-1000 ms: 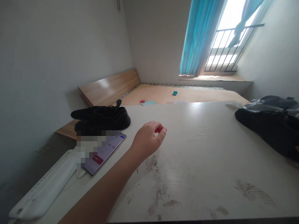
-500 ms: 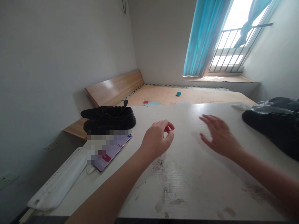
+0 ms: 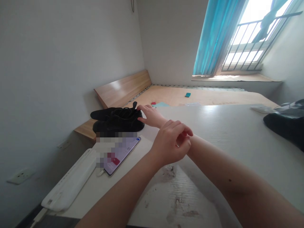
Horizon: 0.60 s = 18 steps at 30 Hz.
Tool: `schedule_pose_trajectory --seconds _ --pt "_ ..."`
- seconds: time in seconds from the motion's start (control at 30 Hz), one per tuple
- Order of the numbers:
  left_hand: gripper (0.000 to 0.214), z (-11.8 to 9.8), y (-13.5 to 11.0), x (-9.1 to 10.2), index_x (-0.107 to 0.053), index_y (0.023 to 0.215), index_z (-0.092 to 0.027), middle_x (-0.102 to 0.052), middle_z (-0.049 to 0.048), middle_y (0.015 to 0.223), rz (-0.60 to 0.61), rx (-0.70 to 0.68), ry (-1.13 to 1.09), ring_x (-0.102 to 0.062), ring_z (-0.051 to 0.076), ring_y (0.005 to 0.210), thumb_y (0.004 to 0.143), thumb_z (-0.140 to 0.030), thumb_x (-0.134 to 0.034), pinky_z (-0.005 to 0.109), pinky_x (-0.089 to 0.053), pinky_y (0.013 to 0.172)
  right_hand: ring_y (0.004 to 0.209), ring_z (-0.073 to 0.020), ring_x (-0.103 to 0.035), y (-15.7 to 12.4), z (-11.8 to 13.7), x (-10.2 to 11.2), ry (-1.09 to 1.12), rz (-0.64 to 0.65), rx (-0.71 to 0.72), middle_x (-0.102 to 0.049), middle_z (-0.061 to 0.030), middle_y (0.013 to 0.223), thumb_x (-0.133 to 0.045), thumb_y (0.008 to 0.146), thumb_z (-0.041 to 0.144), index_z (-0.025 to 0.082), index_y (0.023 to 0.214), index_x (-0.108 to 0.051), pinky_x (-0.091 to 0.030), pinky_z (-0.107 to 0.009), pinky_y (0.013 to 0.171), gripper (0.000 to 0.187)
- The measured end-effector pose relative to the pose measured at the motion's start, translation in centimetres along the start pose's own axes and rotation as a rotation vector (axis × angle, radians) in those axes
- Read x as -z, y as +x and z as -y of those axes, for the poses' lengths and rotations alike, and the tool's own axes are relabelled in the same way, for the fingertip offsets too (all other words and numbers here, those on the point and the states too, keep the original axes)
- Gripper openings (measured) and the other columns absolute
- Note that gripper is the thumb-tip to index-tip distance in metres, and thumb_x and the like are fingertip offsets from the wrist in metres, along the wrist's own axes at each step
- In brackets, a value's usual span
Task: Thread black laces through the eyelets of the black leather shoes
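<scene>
At the left of the table sits a pair of black lace-up shoes (image 3: 118, 123), close together with a heel toward me and to the right. My right hand (image 3: 150, 115) reaches across to them, thumb and fingers apart at the heel of the nearer shoe; whether the fingertips touch it I cannot tell. My left hand (image 3: 172, 141) hovers over the table, its fingers loosely curled, a small gap to the thumb and nothing seen inside. It overlaps my right forearm in view. Near it lies a phone (image 3: 122, 156) with a lit screen, partly blurred out.
A long white power strip (image 3: 68, 182) lies along the table's left edge. Another black shoe (image 3: 285, 126) stands at the far right, beside clear plastic. The white tabletop (image 3: 213, 123) bears dark smudges. Behind it is a bed (image 3: 171, 91) with a wooden headboard (image 3: 125, 88).
My right hand has swung from the right side of the table over to the shoes at left, passing beyond my left hand. The view has turned slightly left.
</scene>
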<state>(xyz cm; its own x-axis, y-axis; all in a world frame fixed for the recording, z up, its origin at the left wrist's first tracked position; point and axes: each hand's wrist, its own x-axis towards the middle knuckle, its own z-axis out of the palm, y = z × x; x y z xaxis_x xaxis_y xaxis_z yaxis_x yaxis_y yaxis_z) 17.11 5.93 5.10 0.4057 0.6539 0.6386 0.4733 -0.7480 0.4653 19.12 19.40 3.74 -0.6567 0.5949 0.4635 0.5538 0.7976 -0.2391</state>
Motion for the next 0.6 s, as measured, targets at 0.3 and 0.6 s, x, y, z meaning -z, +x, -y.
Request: schedule_pose_trajectory --seconds 0.3,0.6 --pt "0.009 -0.1 -0.2 -0.5 -0.057 0.08 -0.019 -0.061 0.0019 0.08 0.02 0.006 -0.023 -0.054 0.019 0.083 0.077 -0.012 -0.051 0.033 -0.043 0.081 0.098 -0.0266 -0.058 -1.7 0.0 0.6 -0.144 0.043 -0.117 -0.062 -0.0115 0.11 -0.059 0.088 0.046 0.02 0.117 -0.055 -0.044 -0.036 0.077 0.038" --pt "0.01 -0.1 -0.2 -0.7 -0.057 0.077 -0.019 -0.062 0.0024 0.081 -0.013 -0.028 -0.024 -0.054 0.018 0.084 0.076 -0.011 -0.052 0.033 -0.043 0.082 0.081 -0.0171 -0.06 -6.7 -0.2 3.2 -0.171 0.01 -0.291 -0.064 -0.0064 0.093 -0.051 0.092 0.043 0.016 0.104 -0.06 -0.047 -0.034 0.076 0.031"
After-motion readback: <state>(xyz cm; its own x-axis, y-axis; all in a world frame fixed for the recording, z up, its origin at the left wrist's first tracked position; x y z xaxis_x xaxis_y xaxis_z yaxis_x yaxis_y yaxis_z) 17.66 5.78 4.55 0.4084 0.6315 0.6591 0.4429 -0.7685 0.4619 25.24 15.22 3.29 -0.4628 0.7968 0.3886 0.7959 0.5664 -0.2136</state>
